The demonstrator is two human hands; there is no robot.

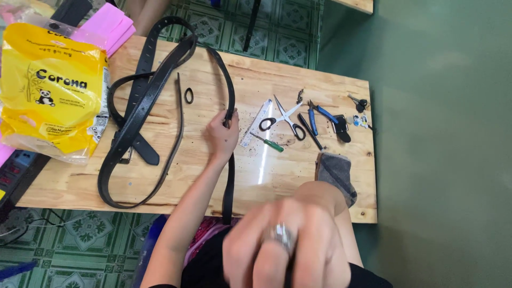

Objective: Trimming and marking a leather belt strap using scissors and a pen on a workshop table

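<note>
Seen from the head camera, a wooden desk (pixel 160 181) carries black belts, tools and a yellow bag (pixel 50 90) at its left edge. The left hand (pixel 221 136) rests mid-desk, fingers closed on a thin black belt (pixel 230 101) that arcs toward the far edge and also hangs over the near edge. The right hand (pixel 282 245), close to the camera and blurred, wears a ring; its fingers curl together, but I cannot tell whether they hold anything. Keeping the belt pinned flat would likely steady it well. At least two wider belts (pixel 136 112) lie looped at the left, beside one small black loop (pixel 189 95). Toward the right edge lie one pair of scissors (pixel 282 118), one green screwdriver (pixel 269 143), one blue-handled pliers (pixel 320 114), one ruler (pixel 255 124) and one grey cloth (pixel 336 170).
</note>
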